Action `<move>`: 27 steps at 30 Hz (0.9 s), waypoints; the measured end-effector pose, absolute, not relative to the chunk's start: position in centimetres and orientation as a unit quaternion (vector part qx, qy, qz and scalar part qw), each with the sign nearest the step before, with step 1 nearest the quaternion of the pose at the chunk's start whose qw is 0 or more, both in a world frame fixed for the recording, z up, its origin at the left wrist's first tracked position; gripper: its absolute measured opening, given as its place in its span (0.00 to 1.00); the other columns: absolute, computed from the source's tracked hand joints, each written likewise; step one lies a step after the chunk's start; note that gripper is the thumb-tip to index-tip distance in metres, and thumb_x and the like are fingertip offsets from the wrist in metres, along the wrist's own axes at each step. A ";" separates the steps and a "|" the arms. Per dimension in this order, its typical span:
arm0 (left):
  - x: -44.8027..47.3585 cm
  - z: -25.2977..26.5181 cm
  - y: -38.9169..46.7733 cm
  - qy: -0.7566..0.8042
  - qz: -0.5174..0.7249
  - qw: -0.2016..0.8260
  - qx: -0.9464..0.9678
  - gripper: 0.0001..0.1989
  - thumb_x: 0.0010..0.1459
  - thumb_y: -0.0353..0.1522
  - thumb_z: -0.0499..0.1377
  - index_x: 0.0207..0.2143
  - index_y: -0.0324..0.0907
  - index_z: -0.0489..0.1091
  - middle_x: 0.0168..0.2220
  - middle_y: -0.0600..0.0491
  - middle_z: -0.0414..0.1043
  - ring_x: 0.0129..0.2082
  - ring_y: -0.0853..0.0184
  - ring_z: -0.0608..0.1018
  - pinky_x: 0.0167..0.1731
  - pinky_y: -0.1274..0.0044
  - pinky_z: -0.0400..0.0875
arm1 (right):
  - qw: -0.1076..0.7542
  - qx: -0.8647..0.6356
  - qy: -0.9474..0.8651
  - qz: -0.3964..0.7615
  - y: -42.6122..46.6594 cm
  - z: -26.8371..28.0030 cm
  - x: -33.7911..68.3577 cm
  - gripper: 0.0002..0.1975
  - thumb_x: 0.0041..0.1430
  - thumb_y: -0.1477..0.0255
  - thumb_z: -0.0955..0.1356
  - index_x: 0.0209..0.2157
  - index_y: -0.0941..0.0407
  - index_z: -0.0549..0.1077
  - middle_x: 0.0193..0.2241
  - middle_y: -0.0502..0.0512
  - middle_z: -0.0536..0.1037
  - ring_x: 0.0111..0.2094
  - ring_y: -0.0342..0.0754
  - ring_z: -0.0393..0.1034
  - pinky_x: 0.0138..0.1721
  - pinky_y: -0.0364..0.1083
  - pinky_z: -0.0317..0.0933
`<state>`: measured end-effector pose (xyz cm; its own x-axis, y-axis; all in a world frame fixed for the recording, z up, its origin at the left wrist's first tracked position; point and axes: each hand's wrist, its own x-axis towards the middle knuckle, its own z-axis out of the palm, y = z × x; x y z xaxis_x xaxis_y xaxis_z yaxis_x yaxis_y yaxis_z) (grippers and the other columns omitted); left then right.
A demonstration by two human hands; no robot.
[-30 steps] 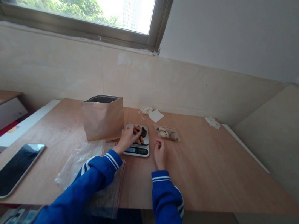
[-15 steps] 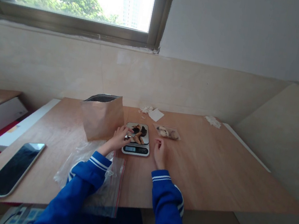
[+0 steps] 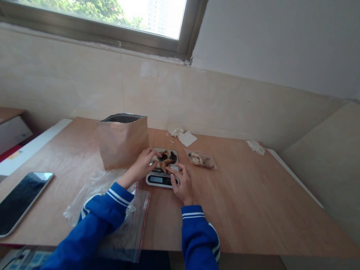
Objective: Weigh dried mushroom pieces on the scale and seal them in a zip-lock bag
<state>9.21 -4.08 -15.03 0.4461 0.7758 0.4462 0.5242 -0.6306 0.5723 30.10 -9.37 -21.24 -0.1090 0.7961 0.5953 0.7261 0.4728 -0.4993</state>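
Observation:
A small white kitchen scale with a lit display carries a pile of dried brown and black pieces, which look like mushrooms. At the pile's left side is my left hand, thumb and fingers apart, fingertips touching or just above the pieces. My right hand reaches in from the right, its fingers spread at the pile's edge and the scale's front right corner. Neither hand has a piece visibly gripped. Right behind my right hand lies a clear packet with pale and brown pieces inside.
A brown paper pouch stands upright with its top open, left of the scale. Clear zip bags lie under my left forearm. A phone on a cable sits at left. White scraps and a paper square lie along the back.
My right hand has moved left from beside the scale onto its pan edge, and its curled fingers have spread. My left hand has shifted slightly over the pile.

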 end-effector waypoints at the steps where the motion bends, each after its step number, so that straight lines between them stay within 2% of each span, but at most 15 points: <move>1: 9.1 -14.0 -4.4 0.384 0.368 0.168 0.830 0.10 0.59 0.27 0.52 0.43 0.43 0.69 0.44 0.47 0.69 0.46 0.60 0.70 0.48 0.68 0.65 | 0.431 -0.513 -0.741 0.040 -9.3 -21.3 30.1 0.17 0.62 0.69 0.61 0.49 0.47 0.76 0.47 0.58 0.68 0.47 0.54 0.64 0.51 0.55 0.61; 5: 8.4 -9.2 -5.8 0.367 0.440 0.098 0.814 0.11 0.61 0.26 0.49 0.42 0.43 0.69 0.43 0.48 0.69 0.46 0.62 0.70 0.48 0.69 0.65 | 0.462 -0.520 -0.718 0.033 -9.1 -21.7 30.5 0.16 0.63 0.70 0.61 0.48 0.49 0.76 0.45 0.59 0.68 0.47 0.54 0.64 0.51 0.55 0.62; 8: 7.4 -6.3 -6.4 0.404 0.495 0.021 0.769 0.10 0.61 0.27 0.50 0.40 0.43 0.69 0.42 0.49 0.69 0.45 0.61 0.70 0.49 0.68 0.64 | 0.487 -0.522 -0.700 0.026 -9.0 -21.9 30.6 0.15 0.63 0.70 0.61 0.46 0.51 0.76 0.44 0.59 0.68 0.46 0.53 0.65 0.50 0.54 0.62; 12: 5.5 -4.5 -5.7 0.486 0.523 -0.076 0.696 0.10 0.60 0.28 0.50 0.43 0.43 0.68 0.45 0.47 0.69 0.48 0.59 0.69 0.52 0.66 0.60 | 0.523 -0.540 -0.659 0.015 -8.7 -22.2 30.8 0.15 0.65 0.70 0.59 0.45 0.53 0.75 0.41 0.59 0.69 0.46 0.53 0.65 0.51 0.54 0.61; 15: 4.0 -4.5 -4.7 0.558 0.491 -0.098 0.662 0.12 0.60 0.29 0.50 0.45 0.41 0.68 0.46 0.45 0.69 0.48 0.56 0.69 0.51 0.65 0.59 | 0.546 -0.555 -0.628 0.010 -8.5 -22.4 31.0 0.16 0.67 0.70 0.57 0.43 0.54 0.74 0.40 0.59 0.70 0.46 0.53 0.65 0.51 0.54 0.61; 18: 2.8 -4.7 -4.2 0.593 0.425 -0.098 0.677 0.11 0.62 0.32 0.48 0.41 0.42 0.69 0.43 0.45 0.71 0.48 0.54 0.69 0.50 0.64 0.58 | 0.561 -0.572 -0.599 0.010 -8.3 -22.4 31.3 0.16 0.67 0.70 0.56 0.41 0.55 0.73 0.39 0.59 0.71 0.45 0.53 0.65 0.49 0.54 0.61; 23: 1.6 -4.4 -4.2 0.602 0.356 -0.141 0.701 0.15 0.65 0.36 0.45 0.37 0.43 0.70 0.39 0.46 0.73 0.44 0.56 0.71 0.50 0.64 0.55 | 0.569 -0.591 -0.572 0.024 -8.3 -22.5 31.5 0.16 0.67 0.68 0.56 0.39 0.55 0.72 0.38 0.60 0.70 0.43 0.53 0.65 0.47 0.54 0.61; 27: 0.8 -3.9 -4.3 0.581 0.337 -0.138 0.728 0.15 0.66 0.36 0.45 0.36 0.44 0.70 0.38 0.48 0.75 0.42 0.58 0.73 0.46 0.66 0.57 | 0.570 -0.596 -0.565 0.029 -8.1 -22.7 31.6 0.16 0.67 0.68 0.56 0.38 0.55 0.72 0.38 0.60 0.70 0.44 0.54 0.65 0.46 0.53 0.61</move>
<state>0.76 -4.25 -3.93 0.0985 0.7526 0.6511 0.9388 -0.2873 0.1901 31.56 -8.11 -22.75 0.3608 0.7063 0.6090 0.6395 0.2879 -0.7128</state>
